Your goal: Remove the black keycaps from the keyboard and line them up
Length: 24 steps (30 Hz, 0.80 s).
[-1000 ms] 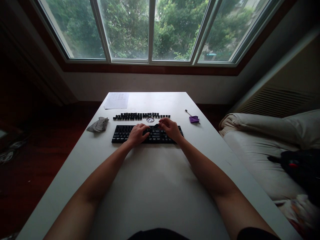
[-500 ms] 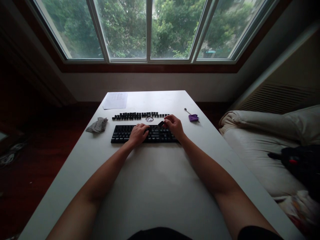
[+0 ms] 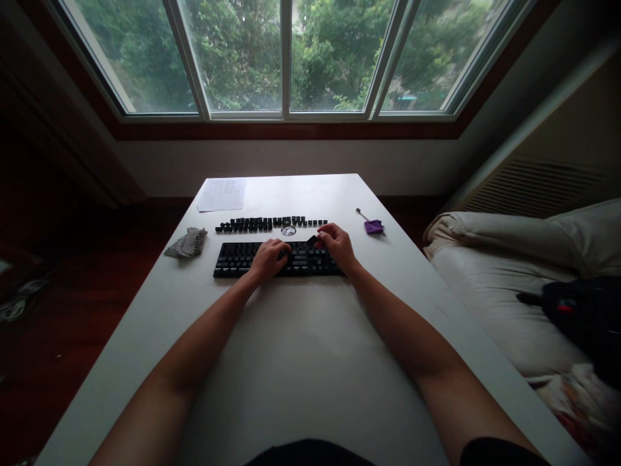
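A black keyboard [image 3: 233,260] lies across the white table in front of me. My left hand [image 3: 268,260] rests on its middle, fingers curved over the keys and thumb apart from them. Above the right half of the keyboard, my right hand [image 3: 337,244] pinches a small black keycap puller [image 3: 311,241], whose thin wires point left towards the left hand's fingertips. Whether the wires touch a key is too small to tell. Behind the keyboard stand loose black keycaps [image 3: 252,224] in uneven rows, with a small round shiny dish [image 3: 288,230] just in front of them.
A grey cloth [image 3: 188,243] lies left of the keyboard. Sheets of paper [image 3: 222,195] are at the table's far left corner. To the right are a small brush [image 3: 360,213] and a purple cloth [image 3: 374,227]. A pale sofa [image 3: 485,285] stands beside the table's right edge.
The view has shifted slightly. The keycap puller is tilted a little differently, and its wires now show more clearly between the hands. Both hands stay in nearly the same place.
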Each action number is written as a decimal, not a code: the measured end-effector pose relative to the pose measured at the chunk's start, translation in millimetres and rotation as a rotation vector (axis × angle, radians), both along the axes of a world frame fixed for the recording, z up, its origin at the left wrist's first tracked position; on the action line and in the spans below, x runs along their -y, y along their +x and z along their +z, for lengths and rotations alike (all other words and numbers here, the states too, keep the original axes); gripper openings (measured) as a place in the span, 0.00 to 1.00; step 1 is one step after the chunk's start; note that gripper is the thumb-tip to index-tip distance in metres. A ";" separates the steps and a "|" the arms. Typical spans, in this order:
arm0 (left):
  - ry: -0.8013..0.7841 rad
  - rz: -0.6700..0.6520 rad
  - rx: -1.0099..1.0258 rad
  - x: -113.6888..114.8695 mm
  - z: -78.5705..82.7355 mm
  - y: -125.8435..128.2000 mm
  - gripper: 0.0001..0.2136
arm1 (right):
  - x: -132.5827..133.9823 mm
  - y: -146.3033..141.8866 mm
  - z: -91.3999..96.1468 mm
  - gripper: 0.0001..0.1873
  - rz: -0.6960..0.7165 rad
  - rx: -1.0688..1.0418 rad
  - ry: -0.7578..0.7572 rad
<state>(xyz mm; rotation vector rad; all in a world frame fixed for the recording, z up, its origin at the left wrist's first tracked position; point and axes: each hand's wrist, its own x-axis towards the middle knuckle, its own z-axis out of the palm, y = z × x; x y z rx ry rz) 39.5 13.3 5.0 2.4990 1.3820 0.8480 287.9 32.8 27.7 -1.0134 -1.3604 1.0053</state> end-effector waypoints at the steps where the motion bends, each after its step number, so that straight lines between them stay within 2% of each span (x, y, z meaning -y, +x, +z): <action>1: -0.004 -0.012 0.003 1.1 0.4 -0.3 0.10 | 0.2 0.4 -0.2 0.10 -0.004 0.002 0.000; 10: -0.009 -0.108 -0.035 6.1 0.5 2.3 0.11 | -1.6 2.3 -3.4 0.11 -0.007 -0.011 -0.014; 18: 0.014 -0.104 -0.026 7.9 -1.0 6.6 0.06 | -0.9 3.5 -3.9 0.10 -0.013 0.025 0.003; 24: -0.002 -0.111 -0.034 11.7 0.2 8.6 0.07 | -2.2 5.4 -5.2 0.10 -0.014 0.024 0.014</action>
